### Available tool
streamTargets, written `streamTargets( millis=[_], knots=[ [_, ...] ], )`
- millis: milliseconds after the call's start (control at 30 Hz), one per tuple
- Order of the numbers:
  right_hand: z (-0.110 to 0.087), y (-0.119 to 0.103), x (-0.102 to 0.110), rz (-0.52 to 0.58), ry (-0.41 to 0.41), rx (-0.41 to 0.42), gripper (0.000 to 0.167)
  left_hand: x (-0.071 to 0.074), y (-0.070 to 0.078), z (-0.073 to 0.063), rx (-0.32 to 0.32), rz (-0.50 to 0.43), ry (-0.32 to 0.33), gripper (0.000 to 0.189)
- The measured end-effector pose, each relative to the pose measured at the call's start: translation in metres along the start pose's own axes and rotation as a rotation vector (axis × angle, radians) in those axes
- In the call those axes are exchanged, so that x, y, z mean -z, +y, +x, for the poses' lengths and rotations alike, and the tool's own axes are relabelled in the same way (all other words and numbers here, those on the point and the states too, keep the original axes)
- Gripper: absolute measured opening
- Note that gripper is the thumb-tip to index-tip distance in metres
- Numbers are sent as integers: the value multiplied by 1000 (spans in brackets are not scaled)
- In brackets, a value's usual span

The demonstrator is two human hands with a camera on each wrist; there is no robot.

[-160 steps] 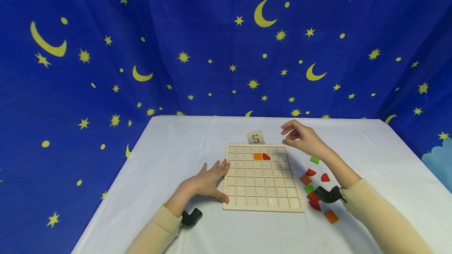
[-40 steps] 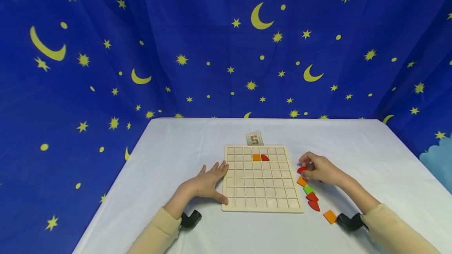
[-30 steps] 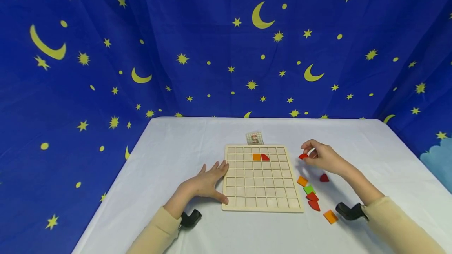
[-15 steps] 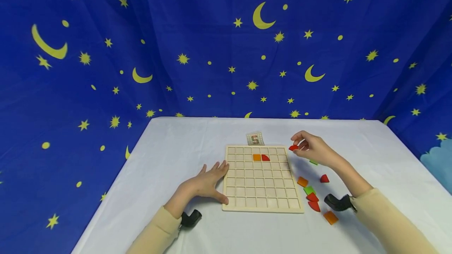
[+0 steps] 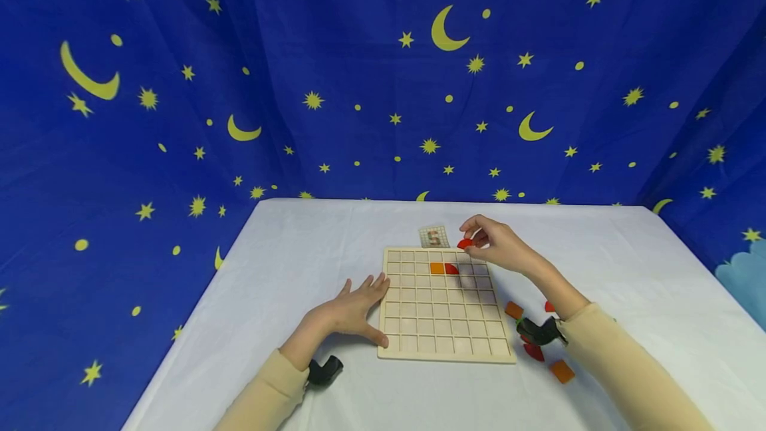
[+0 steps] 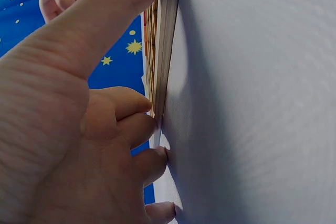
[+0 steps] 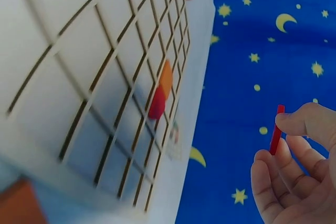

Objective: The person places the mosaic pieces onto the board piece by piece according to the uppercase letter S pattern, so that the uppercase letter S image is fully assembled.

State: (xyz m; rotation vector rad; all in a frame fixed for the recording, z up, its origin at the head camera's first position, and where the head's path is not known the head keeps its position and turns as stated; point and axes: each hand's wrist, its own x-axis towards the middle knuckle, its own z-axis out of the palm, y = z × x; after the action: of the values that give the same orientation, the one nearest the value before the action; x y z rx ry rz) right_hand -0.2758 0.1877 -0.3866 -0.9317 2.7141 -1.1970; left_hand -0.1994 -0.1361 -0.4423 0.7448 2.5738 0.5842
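Note:
Between thumb and fingertips my right hand (image 5: 503,245) pinches a red quarter-circle tile (image 5: 465,243), raised over the far right part of the wooden grid board (image 5: 449,355). In the right wrist view that red tile (image 7: 277,129) appears edge-on at the fingertips. My left hand (image 5: 350,308) lies with fingers spread at the board's left edge, thumb at the near corner; the left wrist view shows its fingertips along the board's side. On the board, an orange square tile (image 5: 437,268) and a red quarter-circle tile (image 5: 451,269) occupy neighbouring cells in the second row from the far edge.
A small pattern card (image 5: 433,237) with an S figure lies behind the board. Right of it are loose tiles: an orange square (image 5: 513,310), a red piece (image 5: 534,351), another orange square (image 5: 562,372), others partly hidden by the right arm. A star-patterned blue cloth (image 5: 383,85) hangs behind the table.
My right hand picked up a red quarter-circle tile from the loose pieces, then carried it away from me and left, over the board's far side. The left hand has stayed at the board's edge.

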Motion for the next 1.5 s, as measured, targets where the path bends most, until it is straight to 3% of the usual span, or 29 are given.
streamTargets(
  millis=[300, 500, 1067, 1500],
  knots=[
    [23, -14, -23, 24, -71, 60, 34, -1, 0, 0, 9, 6, 7, 115],
    [33, -17, -39, 14, -106, 57, 35, -2, 0, 1, 9, 6, 3, 115],
    [42, -5, -64, -8, -176, 140, 32, -3, 2, 1, 19, 24, 7, 115],
    [46, 2, -71, -11, -243, 110, 34, -1, 2, 0, 26, 33, 8, 115]
  ],
)
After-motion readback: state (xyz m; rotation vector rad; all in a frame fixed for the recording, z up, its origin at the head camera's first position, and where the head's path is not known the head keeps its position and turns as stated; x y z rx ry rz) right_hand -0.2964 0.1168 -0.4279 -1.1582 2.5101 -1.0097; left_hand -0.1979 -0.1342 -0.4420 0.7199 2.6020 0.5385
